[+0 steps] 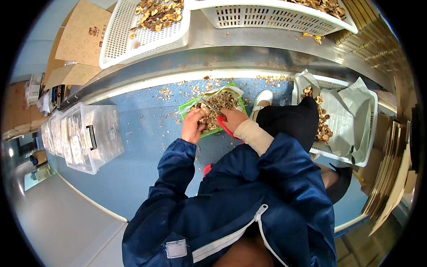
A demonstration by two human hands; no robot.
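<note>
My left hand (191,126) pinches a pale brown dried mushroom (205,110) over a green basket (243,106). In my right hand (234,119) are scissors with red handles (226,127), their metal blades pointing up and left toward the mushroom. Whether the blades touch it is too small to tell. The basket stands on the floor in front of me, with a white liner and a heap of small brown mushroom pieces (224,100). To my right, a white crate (375,111) holds grey sheeting and whole dried mushrooms (324,131) along its left side.
Mushroom bits (165,93) litter the blue floor. A clear lidded bin (111,129) of packets stands at left. Above, a metal table (249,41) carries white baskets (180,42) of dried mushrooms beside an open carton (82,35). Flattened cardboard (384,171) leans at far right.
</note>
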